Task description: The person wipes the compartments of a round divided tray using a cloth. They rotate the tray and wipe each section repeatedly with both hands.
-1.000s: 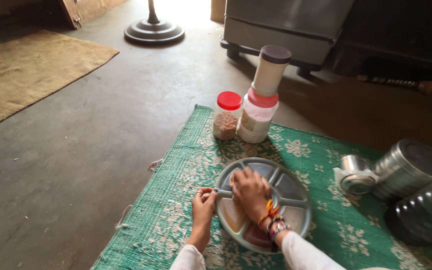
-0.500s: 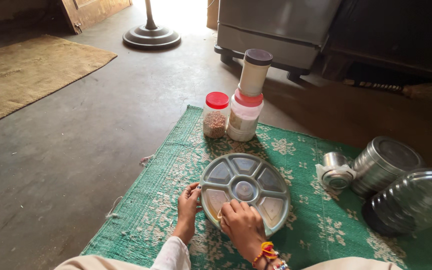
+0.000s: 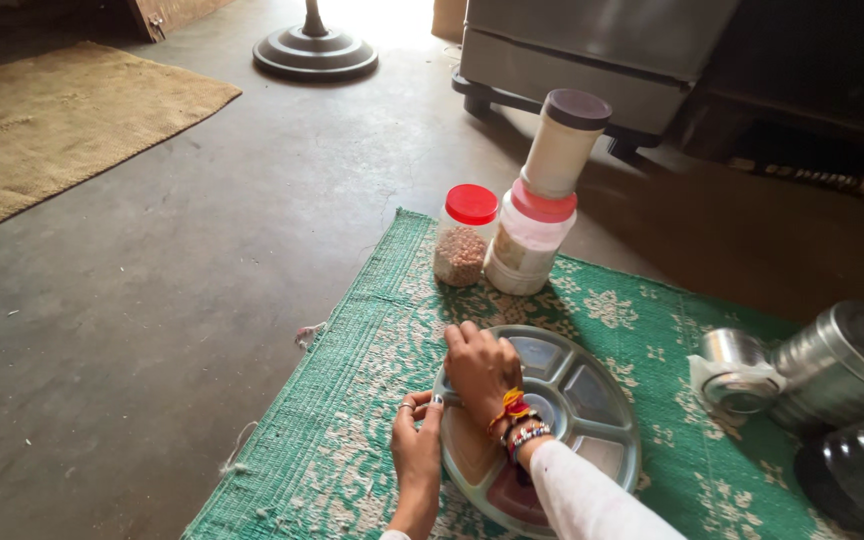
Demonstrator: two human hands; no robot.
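Two hands work on one round steel tray [image 3: 592, 400], a lidded one with wedge compartments around a middle well, lying flat on the green woven mat [image 3: 352, 400] on the concrete floor [image 3: 152, 300]. Going left to right: the left hand [image 3: 417, 440] sits at the tray's left rim, fingers curled narrowly against the edge and pinching it; the right hand [image 3: 480, 368] (bangles and threads at the wrist) lies over the upper-left part of the clear lid, fingers bent down and pressing on it, though whether they grip anything underneath I cannot tell.

To handle this well, I judge the left hand should keep the rim braced so the tray does not slide on the mat, while the right presses evenly rather than at one corner, since orange and red contents show in the near compartments and a tilt could spill them.

Beyond the tray stand a red-lidded jar of brown grains [image 3: 464, 235] and, just beside it, a stack of plastic jars [image 3: 542, 200]. Far right lie steel canisters [image 3: 822, 365] on their sides.
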